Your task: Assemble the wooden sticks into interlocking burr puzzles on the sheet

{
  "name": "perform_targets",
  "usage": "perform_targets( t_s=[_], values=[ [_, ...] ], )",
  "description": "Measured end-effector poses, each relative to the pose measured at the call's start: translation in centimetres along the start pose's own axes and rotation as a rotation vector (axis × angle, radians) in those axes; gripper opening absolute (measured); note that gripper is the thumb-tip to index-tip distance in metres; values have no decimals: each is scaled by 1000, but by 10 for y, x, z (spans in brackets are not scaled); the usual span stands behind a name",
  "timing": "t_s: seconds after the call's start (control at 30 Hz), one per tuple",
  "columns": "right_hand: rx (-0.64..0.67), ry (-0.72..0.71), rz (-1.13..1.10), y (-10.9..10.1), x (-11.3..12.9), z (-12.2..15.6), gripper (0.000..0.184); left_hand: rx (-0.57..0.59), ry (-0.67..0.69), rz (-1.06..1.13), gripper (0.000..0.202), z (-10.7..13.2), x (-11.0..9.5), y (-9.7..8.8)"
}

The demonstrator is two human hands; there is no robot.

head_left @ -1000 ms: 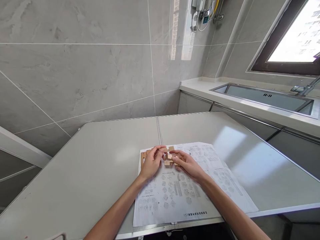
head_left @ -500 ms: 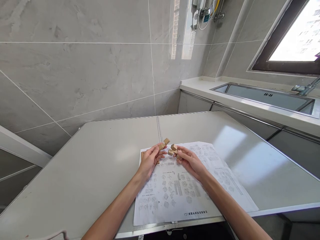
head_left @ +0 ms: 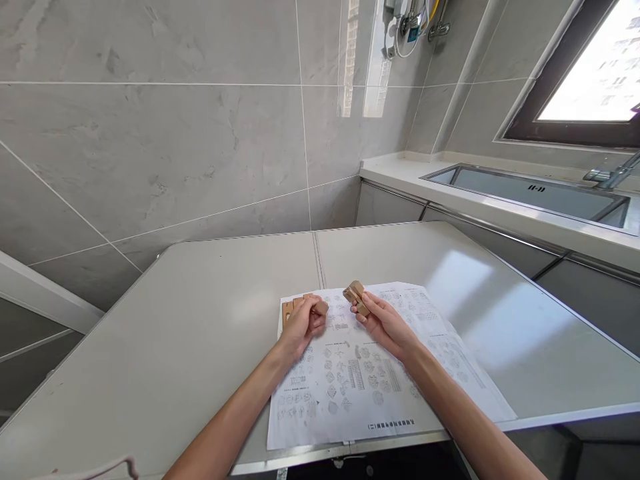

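My left hand (head_left: 306, 321) is closed round a small wooden puzzle piece (head_left: 321, 307), whose end sticks out past the thumb. In my right hand (head_left: 383, 321) are notched wooden puzzle pieces (head_left: 356, 293), held together at the fingertips and tilted; how many there are I cannot tell. Further wooden pieces (head_left: 287, 309) lie side by side on the paper's far left corner, partly hidden behind my left hand. Beneath both hands spreads a printed instruction sheet (head_left: 345, 400) with rows of small diagrams.
The paper lies on a pale folding table (head_left: 210, 347) with a seam down its middle. A counter with a sink (head_left: 530, 193) and a faucet (head_left: 613, 175) runs along the right. Behind the table rises a grey tiled wall (head_left: 150, 147).
My hands have moved a little apart. The left fingers have curled in and turned its piece downward. The pieces in my right hand are now turned and sit closer together.
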State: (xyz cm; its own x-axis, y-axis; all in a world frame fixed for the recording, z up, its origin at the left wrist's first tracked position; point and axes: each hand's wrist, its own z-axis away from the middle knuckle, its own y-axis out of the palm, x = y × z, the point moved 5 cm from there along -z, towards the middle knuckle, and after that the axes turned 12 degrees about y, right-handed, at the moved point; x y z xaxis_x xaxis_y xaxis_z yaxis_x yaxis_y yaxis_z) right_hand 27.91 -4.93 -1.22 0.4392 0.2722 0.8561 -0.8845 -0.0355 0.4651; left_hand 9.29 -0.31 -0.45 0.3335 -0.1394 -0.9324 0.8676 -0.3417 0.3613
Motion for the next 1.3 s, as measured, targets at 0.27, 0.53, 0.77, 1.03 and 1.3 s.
perform_targets(
  t_s=[0.27, 0.53, 0.77, 1.03, 1.3],
  values=[
    [-26, -92, 211, 7, 0, 4, 46, 156, -63, -152, 34, 11, -2, 16],
    [-206, -398, 536, 9, 0, 8, 30, 158, 4, -350, 60, 14, -5, 21],
    [-250, -623, 768, 14, -1, 16, 30, 198, -32, -352, 68, 10, 0, 18],
    [-322, -612, 728, 8, 1, 16, 37, 226, -80, -272, 64, 10, 3, 16],
    [-374, -450, 436, -1, 4, 8, 35, 67, 53, -231, 62, 5, -2, 12]
  ],
)
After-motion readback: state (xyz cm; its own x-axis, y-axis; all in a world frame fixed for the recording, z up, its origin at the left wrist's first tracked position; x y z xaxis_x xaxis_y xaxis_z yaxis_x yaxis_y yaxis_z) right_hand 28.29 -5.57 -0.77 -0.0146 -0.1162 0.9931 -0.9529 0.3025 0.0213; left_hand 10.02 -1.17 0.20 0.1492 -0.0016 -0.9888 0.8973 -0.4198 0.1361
